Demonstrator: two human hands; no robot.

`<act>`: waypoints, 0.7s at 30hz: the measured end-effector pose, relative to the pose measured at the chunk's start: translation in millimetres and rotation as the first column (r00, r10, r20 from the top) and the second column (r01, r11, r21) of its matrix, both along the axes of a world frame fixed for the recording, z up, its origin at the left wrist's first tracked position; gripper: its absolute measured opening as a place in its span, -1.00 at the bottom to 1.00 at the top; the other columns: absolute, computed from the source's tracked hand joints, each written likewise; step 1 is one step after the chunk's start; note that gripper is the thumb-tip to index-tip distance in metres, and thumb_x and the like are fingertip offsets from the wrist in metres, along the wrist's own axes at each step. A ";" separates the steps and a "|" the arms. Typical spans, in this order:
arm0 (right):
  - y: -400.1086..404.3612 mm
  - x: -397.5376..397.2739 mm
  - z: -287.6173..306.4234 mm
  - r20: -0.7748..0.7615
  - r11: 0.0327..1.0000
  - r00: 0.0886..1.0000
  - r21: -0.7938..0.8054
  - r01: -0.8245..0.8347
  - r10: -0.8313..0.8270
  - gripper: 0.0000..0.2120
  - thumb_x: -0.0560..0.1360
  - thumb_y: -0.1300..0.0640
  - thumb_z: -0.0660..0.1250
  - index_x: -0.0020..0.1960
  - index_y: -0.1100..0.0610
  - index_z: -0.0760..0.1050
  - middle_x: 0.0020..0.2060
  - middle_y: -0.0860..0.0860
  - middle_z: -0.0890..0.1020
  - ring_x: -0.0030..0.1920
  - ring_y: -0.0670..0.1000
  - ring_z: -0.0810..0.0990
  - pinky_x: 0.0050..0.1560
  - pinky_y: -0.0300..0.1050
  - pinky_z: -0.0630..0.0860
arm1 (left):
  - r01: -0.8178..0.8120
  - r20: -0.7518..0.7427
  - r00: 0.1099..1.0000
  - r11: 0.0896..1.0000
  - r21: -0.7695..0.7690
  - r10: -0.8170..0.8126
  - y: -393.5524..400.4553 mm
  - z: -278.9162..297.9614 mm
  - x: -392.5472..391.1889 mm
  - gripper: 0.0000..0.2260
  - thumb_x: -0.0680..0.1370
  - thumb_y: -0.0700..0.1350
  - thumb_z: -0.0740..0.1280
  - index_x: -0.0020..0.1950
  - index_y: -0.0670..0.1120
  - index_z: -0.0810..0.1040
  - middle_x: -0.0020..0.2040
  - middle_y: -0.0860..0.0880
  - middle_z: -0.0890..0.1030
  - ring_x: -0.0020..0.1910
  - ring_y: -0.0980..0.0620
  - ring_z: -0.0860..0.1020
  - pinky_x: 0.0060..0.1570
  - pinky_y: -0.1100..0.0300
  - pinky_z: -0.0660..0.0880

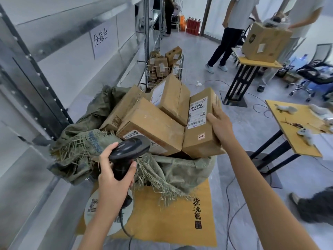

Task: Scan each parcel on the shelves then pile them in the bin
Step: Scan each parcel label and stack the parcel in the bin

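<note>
Right hand (219, 123) on the right side of a cardboard parcel (201, 123), fingers curled over its upper right edge, thumb against the label face; parcel held firmly. Parcel tilted, white shipping label (197, 112) with handwriting and a barcode turned up, standing at the right edge of the pile and touching the neighbouring large box (149, 127) on its left side.

Left hand (113, 174) wrapped around the handle of a black barcode scanner (129, 150), thumb on one side and fingers on the other; grip closed on the handle. Scanner head pointing up and right toward the boxes, just above the near rim of the sack. Black cable (126, 230) hanging from the handle down to the bottom edge.

Bin here a green woven sack (180, 170), frayed at the rim, opened wide and filled over the top with four brown boxes. One more box (171, 96) lying on the top at the back, another (122, 107) at the left back, partly under the large one.

Sack resting on a yellow board (162, 213) with black characters. Metal shelves (54, 69) along the left, with a white paper sign (100, 40). Wire basket (162, 73) with small boxes behind the sack.
</note>
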State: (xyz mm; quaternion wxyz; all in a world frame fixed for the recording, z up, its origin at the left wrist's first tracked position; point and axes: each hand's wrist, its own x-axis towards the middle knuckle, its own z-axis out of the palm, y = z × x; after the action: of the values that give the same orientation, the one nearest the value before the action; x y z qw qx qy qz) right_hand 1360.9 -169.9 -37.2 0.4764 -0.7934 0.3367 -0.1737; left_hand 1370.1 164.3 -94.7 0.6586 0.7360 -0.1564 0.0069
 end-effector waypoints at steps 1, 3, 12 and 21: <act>0.7 1.0 0.4 0.013 1.000 1.000 0.011 0.003 -0.003 -0.42 0.58 0.00 0.24 0.59 -0.08 0.24 0.52 -0.04 0.37 0.40 0.06 0.46 0.44 0.15 0.37 | 0.007 0.007 1.000 1.000 0.000 -0.007 -2.1 0.5 -1.1 -0.30 0.55 -0.29 0.44 0.32 0.48 0.31 -0.15 0.08 0.64 -0.43 -0.03 0.58 -0.41 0.16 0.58; 3.8 4.2 1.9 0.040 1.000 0.999 0.013 0.000 -0.001 -0.42 0.57 0.01 0.25 0.58 -0.07 0.25 0.51 -0.07 0.37 0.38 0.02 0.46 0.44 0.13 0.36 | 0.022 0.021 1.000 1.000 -0.001 -0.022 -5.2 1.6 -3.5 -0.30 0.55 -0.28 0.45 0.32 0.48 0.31 -0.15 0.12 0.64 -0.43 0.00 0.58 -0.41 0.17 0.59; 7.5 1.1 4.4 0.054 0.999 0.999 0.035 0.001 -0.003 -0.40 0.55 -0.04 0.23 0.58 -0.13 0.24 0.53 -0.07 0.35 0.41 0.06 0.44 0.45 0.13 0.35 | 0.016 0.034 0.999 1.000 -0.017 -0.015 -4.3 8.3 -15.6 -0.33 0.55 -0.25 0.46 0.33 0.46 0.32 -0.09 0.16 0.64 -0.40 0.00 0.60 -0.38 0.16 0.61; 4.8 -6.0 8.9 0.097 1.000 0.995 0.010 -0.005 0.004 -0.33 0.56 -0.18 0.32 0.59 -0.07 0.21 0.53 -0.01 0.36 0.48 0.08 0.37 0.44 0.07 0.32 | 0.007 0.065 0.998 1.000 0.001 -0.007 5.9 12.1 -28.1 -0.32 0.56 -0.27 0.44 0.35 0.44 0.31 -0.07 0.17 0.63 -0.39 0.02 0.59 -0.34 0.17 0.62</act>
State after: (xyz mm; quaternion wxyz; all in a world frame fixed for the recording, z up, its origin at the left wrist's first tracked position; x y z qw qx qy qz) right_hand 1354.9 -165.1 -28.3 0.4967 -0.7823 0.3126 -0.2090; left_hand 1342.0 170.3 -82.7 0.6528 0.7352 -0.1804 0.0283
